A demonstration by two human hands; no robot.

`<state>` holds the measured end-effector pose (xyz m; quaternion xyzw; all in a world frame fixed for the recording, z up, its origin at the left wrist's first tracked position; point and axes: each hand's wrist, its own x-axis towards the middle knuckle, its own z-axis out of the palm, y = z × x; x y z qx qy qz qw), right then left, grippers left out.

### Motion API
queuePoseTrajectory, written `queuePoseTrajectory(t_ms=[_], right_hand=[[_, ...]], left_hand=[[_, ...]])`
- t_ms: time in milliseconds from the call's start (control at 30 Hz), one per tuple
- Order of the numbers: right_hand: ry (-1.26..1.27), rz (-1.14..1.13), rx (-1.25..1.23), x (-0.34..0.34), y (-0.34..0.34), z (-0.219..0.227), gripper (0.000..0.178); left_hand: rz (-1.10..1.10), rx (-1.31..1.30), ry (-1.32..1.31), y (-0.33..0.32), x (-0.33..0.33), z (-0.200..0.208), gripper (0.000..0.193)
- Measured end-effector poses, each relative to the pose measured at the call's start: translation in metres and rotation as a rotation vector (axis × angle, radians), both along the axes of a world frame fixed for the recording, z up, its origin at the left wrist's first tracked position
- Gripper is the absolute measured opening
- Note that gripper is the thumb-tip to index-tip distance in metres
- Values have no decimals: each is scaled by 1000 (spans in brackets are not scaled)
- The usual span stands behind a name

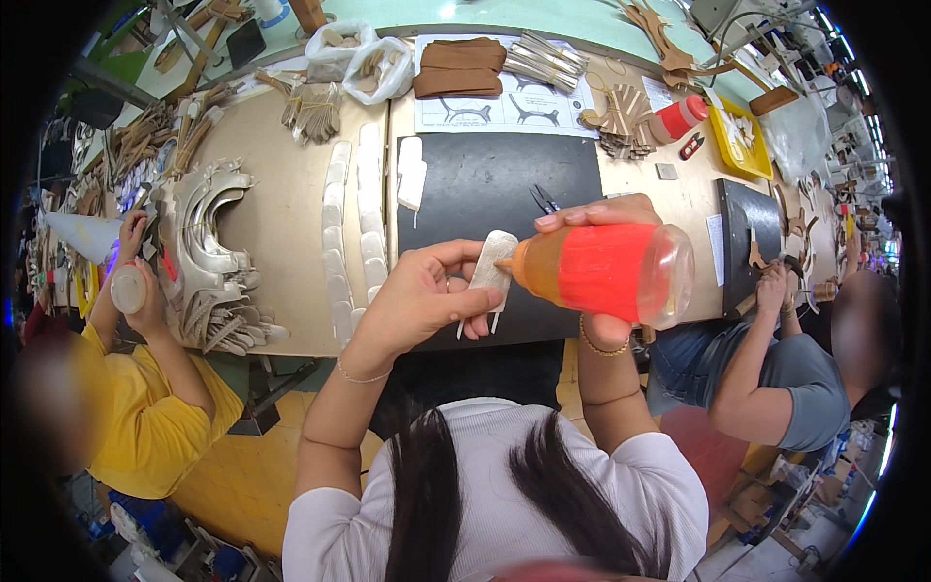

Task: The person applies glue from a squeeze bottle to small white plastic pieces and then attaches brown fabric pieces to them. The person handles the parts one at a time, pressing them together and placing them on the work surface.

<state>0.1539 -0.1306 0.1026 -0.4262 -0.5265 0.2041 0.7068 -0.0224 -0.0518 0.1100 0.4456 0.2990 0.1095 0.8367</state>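
Note:
My left hand [423, 293] pinches a small silvery leather-like tab [496, 258] with thin strips hanging from its lower end. Wrapped around a squeeze bottle [603, 274] with a red band and amber contents is my right hand [621, 210]. The bottle lies nearly sideways, its nozzle at the face of the tab; whether liquid comes out is too small to tell. Below them is a black mat [465, 194], on which lie pale tabs [410, 175] and a small dark pointed tool [545, 199]. Rows of similar tabs [370, 165] line the table left of the mat.
Brown leather strips [460, 66], silver strips [543, 60] and bundled strips [626, 118] lie at the back. Another red-banded bottle [679, 118] and a yellow tray [722, 145] are back right. Silver cut pieces [199, 233] pile up at left. Co-workers sit on both sides.

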Motion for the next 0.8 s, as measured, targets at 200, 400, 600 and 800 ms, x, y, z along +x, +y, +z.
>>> queuePoseTrajectory(t_ms=[200,400,600,800], right_hand=[[-242,-10,-146,9,-9,5,94],[250,210,320,25,-12,23,89],[820,419,444,71,-31,30,84],[1314,184,473,114,-22,-17,57]], left_hand=[[-16,12,8,1,1,-2,37],[0,-29,6,1,3,-7,35],[37,-39,-5,2,4,-24,35],[123,150,155,12,6,-72,30]])
